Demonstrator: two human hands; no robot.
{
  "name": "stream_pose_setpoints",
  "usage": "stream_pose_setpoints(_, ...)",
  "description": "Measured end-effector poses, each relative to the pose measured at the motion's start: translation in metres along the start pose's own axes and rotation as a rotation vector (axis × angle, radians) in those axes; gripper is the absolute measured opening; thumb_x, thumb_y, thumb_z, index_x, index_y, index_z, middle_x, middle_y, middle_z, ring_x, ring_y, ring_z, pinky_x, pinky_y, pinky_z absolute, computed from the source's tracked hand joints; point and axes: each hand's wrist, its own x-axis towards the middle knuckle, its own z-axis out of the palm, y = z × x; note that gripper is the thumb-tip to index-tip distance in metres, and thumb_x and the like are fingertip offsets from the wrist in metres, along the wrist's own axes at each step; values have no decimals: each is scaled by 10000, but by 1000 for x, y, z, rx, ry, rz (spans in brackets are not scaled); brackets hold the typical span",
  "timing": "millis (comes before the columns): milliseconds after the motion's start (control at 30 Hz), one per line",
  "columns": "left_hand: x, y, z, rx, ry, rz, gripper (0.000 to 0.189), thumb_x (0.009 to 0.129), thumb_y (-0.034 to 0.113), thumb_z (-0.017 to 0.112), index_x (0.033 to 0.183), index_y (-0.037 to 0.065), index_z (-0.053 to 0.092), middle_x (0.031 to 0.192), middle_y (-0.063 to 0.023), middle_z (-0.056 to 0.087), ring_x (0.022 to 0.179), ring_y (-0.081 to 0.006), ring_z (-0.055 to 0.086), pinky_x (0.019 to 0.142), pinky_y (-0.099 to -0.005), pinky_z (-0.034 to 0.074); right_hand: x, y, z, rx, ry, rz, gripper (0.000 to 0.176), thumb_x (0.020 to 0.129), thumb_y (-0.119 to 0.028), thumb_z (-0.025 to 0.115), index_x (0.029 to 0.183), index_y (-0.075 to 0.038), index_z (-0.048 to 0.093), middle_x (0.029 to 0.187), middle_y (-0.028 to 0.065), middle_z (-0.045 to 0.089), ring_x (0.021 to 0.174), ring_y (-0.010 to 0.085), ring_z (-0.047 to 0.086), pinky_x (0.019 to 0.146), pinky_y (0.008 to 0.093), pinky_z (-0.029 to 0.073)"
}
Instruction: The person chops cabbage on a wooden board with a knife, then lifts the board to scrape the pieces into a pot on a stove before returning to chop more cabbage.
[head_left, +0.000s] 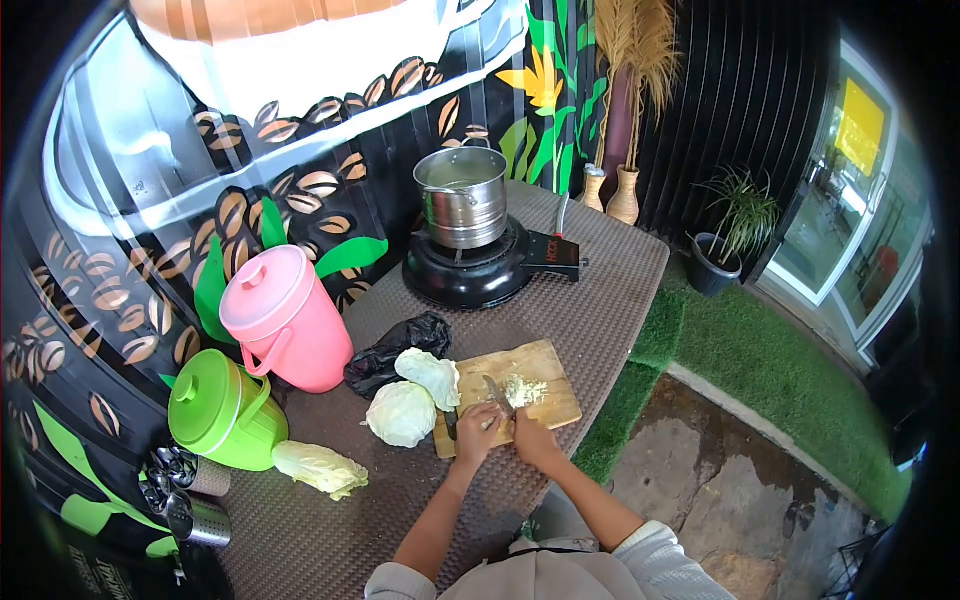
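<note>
On a wooden cutting board (553, 372) lies a small heap of finely chopped pale pieces (525, 391). My right hand (535, 442) is closed at the board's near edge around the handle of a knife (497, 392), whose blade points away from me, left of the heap. Close beside it, my left hand (479, 428) is closed with curled fingers; what they hold is too small to make out. A dark, narrow object (451, 425) lies on the board left of that hand. A cabbage (401, 414) and a loose cabbage piece (430, 377) are at the board's left.
A steel pot (461, 200) stands on a black portable stove (470, 277) at the back. A black plastic bag (400, 350), a pink jug (290, 325), a green jug (225, 410) and a napa cabbage (322, 470) are leftward. Utensil holders (198, 520) stand at far left.
</note>
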Motion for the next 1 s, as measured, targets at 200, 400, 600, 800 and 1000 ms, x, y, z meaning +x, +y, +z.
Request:
stream_pose_setpoints(200, 1, 16, -4, -61, 85, -43, 190, 740, 25, 712, 929, 38, 699, 931, -89, 647, 917, -258, 621, 782, -334, 488, -20, -3, 5, -100, -13, -19, 235, 897, -168, 484, 1059, -5, 434, 777, 249, 646, 728, 375, 673, 615, 469, 544)
stream_pose_setpoints(400, 0, 8, -2, -48, 32, -50, 150, 724, 18, 728, 872, 29, 713, 893, -117, 679, 873, -260, 618, 780, -322, 488, -11, -11, 5, 27, 33, 42, 272, 911, -188, 463, 1083, 17, 410, 795, 272, 629, 780, 450, 630, 697, 527, 504)
stream_pose_setpoints(600, 0, 7, -5, 43, 51, 9, 146, 713, 22, 737, 858, 33, 726, 867, -127, 689, 793, -259, 644, 761, -323, 495, -4, 6, -6, 16, -66, -20, 272, 940, -233, 434, 1051, 14, 426, 791, 272, 629, 752, 441, 630, 674, 534, 490)
stream_pose_setpoints(800, -1, 0, -1, -52, 49, -104, 145, 709, 39, 738, 853, 39, 732, 837, -120, 695, 795, -248, 650, 783, -322, 493, -18, -11, 26, -6, 47, 103, 280, 932, -233, 446, 1057, 16, 425, 786, 263, 637, 780, 425, 646, 696, 526, 508)
stream_pose_setpoints(1000, -2, 1, -3, -69, 13, -173, 134, 720, 8, 718, 854, 14, 724, 852, -130, 701, 821, -236, 667, 857, -313, 476, 1, -13, 4, -37, -6, 61, 262, 917, -196, 463, 1059, 22, 429, 777, 245, 647, 748, 420, 655, 666, 497, 532)
